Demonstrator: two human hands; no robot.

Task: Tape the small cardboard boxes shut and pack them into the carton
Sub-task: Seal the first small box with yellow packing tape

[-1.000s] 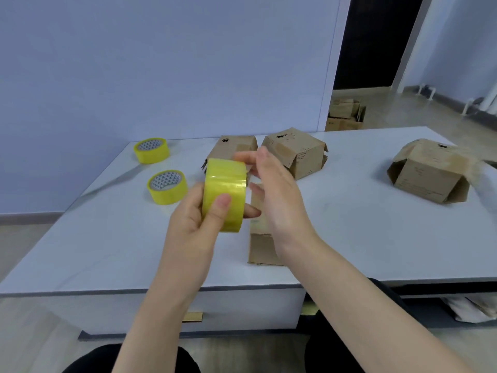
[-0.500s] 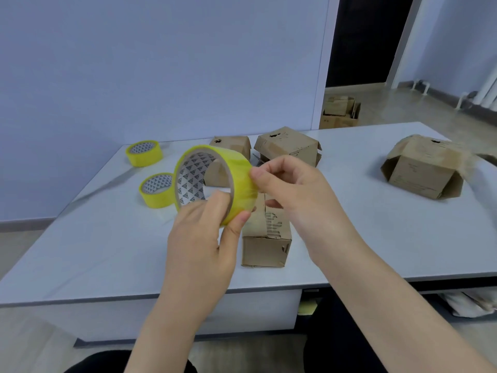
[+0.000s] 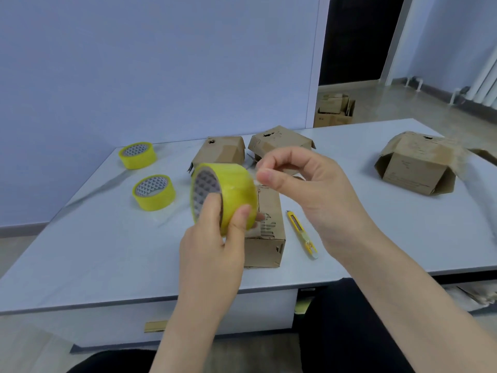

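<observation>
Yellow tape roll (image 3: 231,195) gripped in left hand (image 3: 215,249), over the small cardboard box (image 3: 270,238) near the table (image 3: 94,251) front edge. Right hand (image 3: 309,189) pinches beside the roll, can't tell on what. Utility knife (image 3: 302,234) lies just right of the box, spare rolls (image 3: 153,192) sit left.

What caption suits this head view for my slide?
Left hand holds a yellow tape roll; right hand pinches at its edge, above a cardboard box.

White table (image 3: 107,251), two yellow tape rolls (image 3: 137,155) (image 3: 154,192) at left, four small cardboard boxes (image 3: 269,238) (image 3: 220,153) (image 3: 279,142) (image 3: 415,168), yellow cutter (image 3: 301,234) beside the nearest
</observation>
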